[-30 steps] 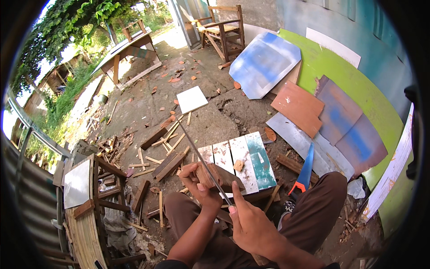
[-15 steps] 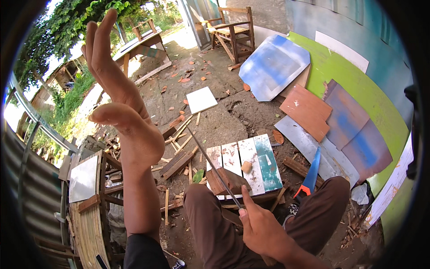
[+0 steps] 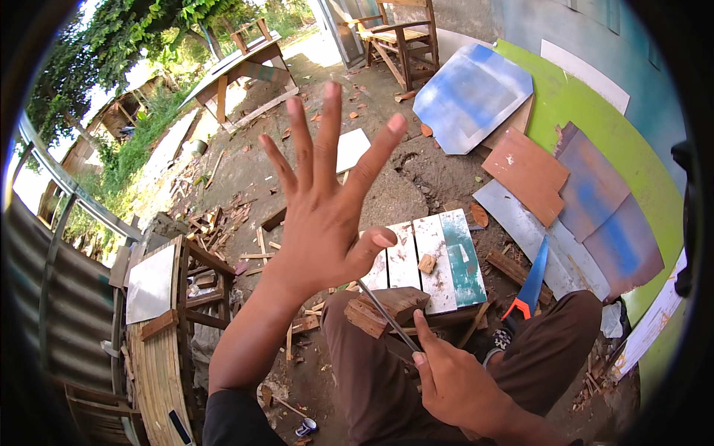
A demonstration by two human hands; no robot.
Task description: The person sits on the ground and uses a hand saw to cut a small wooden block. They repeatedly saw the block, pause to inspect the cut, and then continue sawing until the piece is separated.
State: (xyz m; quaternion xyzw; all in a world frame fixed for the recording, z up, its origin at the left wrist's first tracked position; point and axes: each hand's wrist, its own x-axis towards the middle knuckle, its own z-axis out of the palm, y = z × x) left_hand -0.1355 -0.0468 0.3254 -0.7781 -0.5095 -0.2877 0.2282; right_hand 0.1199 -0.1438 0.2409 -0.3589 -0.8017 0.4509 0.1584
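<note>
My left hand (image 3: 320,215) is raised in front of me with fingers spread, holding nothing. My right hand (image 3: 465,383) grips a long machete (image 3: 385,314), its narrow blade seen nearly edge-on and its forward part hidden behind my left hand. The index finger lies stretched along the blade. Under the blade a brown wooden block (image 3: 409,299) rests by my left knee, at the near edge of a low slatted stool (image 3: 439,286) painted white and green. A small wood chunk (image 3: 427,263) sits on the slats.
A blue handsaw (image 3: 534,282) with an orange handle stands by my right knee. Painted boards (image 3: 476,97) lean at the right. Wood scraps (image 3: 301,325) litter the ground, a bamboo bench (image 3: 156,364) stands left, and a wooden chair (image 3: 405,44) is at the back.
My left hand has swung right and turned from edge-on to spread fingers, now covering part of the blade. The view has shifted slightly; my right hand keeps its grip.
</note>
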